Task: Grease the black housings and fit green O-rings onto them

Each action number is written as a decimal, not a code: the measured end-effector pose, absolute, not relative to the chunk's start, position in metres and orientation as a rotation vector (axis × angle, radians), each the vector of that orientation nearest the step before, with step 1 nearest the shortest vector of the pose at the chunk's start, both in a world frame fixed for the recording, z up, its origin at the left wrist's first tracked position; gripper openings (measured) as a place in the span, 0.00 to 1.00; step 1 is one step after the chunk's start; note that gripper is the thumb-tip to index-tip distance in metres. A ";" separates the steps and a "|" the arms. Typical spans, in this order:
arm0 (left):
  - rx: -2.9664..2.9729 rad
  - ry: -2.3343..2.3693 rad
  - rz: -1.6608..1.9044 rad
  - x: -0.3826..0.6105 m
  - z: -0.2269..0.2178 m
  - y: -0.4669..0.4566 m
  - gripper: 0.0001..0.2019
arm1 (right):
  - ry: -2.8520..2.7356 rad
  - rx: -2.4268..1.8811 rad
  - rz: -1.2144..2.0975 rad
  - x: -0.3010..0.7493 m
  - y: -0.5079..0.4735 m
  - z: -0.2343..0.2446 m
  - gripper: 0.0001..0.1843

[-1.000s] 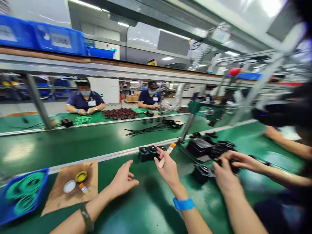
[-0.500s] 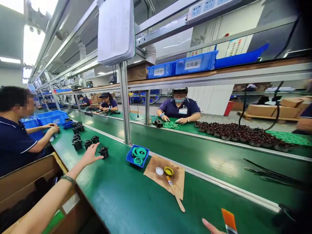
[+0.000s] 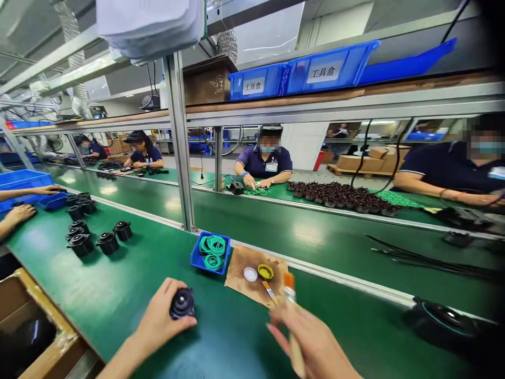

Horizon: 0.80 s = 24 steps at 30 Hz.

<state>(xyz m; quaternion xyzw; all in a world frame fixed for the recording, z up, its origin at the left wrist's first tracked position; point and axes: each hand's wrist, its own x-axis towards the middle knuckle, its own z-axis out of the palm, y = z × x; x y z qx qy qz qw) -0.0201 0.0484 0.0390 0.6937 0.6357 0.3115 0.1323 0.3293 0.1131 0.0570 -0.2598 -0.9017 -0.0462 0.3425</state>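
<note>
green workbench (image 3: 232, 326), head view; labelled blue bins (image 3: 331, 66) on the shelf (image 3: 276, 102) above, between twelve and one o'clock. item: one round black part (image 3: 182, 303), seven o'clock, thumb and fingers of my left hand (image 3: 163, 313) curled around it. item: one orange-bristled brush (image 3: 289, 293), five o'clock, bristles up, gripped in my right hand (image 3: 302, 326), slightly blurred. item: one cardboard sheet (image 3: 239, 263), six o'clock, bearing a yellow-filled dish (image 3: 265, 271) and a second brush (image 3: 269, 289). from the part: blue tray (image 3: 197, 261) of green rings (image 3: 213, 247), one o'clock; more black parts (image 3: 107, 243), ten o'clock.
</note>
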 end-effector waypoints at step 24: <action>1.799 1.198 1.370 -0.009 -0.014 0.046 0.41 | -2.631 -1.121 -0.007 0.182 0.202 0.120 0.06</action>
